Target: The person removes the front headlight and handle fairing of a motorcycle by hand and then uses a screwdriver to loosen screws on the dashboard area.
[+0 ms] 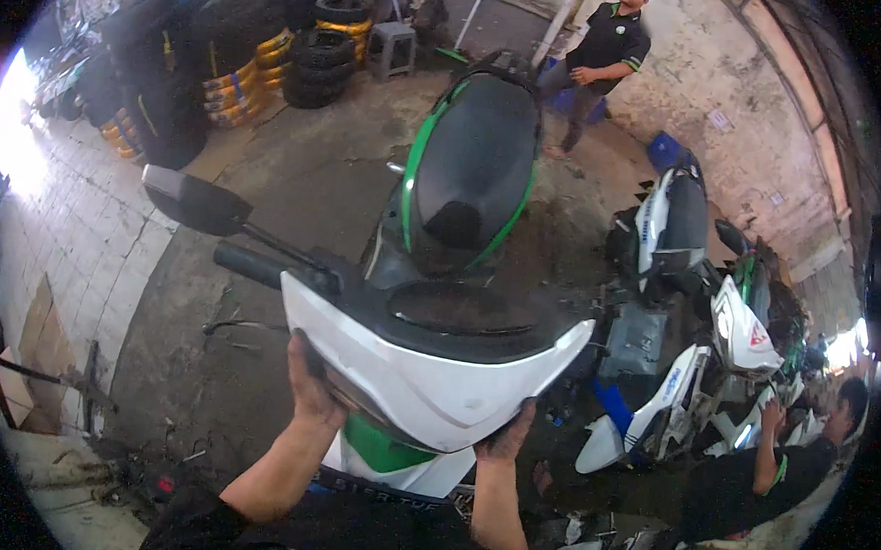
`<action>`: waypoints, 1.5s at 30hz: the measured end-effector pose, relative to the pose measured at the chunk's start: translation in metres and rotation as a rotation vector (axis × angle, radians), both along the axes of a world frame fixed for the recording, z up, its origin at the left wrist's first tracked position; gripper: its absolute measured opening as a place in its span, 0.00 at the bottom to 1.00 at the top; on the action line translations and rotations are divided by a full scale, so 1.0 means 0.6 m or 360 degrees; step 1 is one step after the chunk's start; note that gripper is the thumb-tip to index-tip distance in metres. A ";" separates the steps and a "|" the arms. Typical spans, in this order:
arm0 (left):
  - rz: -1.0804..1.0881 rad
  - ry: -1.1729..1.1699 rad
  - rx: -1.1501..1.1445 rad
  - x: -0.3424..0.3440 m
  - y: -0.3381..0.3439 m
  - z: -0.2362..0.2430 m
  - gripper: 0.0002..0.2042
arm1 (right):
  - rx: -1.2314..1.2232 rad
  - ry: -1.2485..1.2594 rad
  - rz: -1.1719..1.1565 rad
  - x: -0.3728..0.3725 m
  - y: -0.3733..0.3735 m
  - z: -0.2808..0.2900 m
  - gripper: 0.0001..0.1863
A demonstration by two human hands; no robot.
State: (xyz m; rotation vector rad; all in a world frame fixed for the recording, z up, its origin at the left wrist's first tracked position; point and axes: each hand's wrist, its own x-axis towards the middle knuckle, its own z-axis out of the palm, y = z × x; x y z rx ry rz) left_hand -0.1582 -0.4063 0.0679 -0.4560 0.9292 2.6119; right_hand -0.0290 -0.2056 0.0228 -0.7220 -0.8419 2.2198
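Note:
A white scooter front panel (465,394) spans the middle of the head view, at the front of the scooter's handlebar. My left hand (313,387) grips its left lower side and my right hand (503,430) its right lower side, with fingertips partly hidden by the panel. A green and white body part (384,445) shows beneath it. Behind it are the black seat (475,168) with green edging, a left mirror (198,201) and a handlebar grip (244,262).
A person (602,56) stands behind the scooter. Another person (786,467) works among white body panels (671,403) at lower right. A second scooter (674,221) stands on the right. Stacked tyres (317,68) and a grey stool (392,42) are at the back.

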 end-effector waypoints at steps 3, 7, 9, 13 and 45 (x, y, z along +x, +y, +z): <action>-0.0091 0.0179 -0.0162 -0.001 -0.015 -0.037 0.39 | -0.0077 -0.0137 -0.0005 -0.010 -0.011 0.008 0.40; -0.0244 0.0425 -0.0234 -0.004 -0.047 -0.091 0.39 | -0.0163 -0.0057 0.0030 -0.018 -0.008 0.030 0.36; -0.0112 0.0319 -0.0224 -0.002 -0.049 -0.115 0.36 | -0.0132 -0.0038 0.0049 -0.017 -0.010 0.031 0.34; 0.0044 0.0330 -0.0253 0.011 -0.021 -0.074 0.33 | -0.0075 -0.0176 -0.0033 -0.019 -0.003 0.037 0.34; -0.0406 0.2627 -0.2424 0.014 0.105 0.154 0.20 | 0.2755 -0.0161 0.0248 -0.068 0.097 0.122 0.32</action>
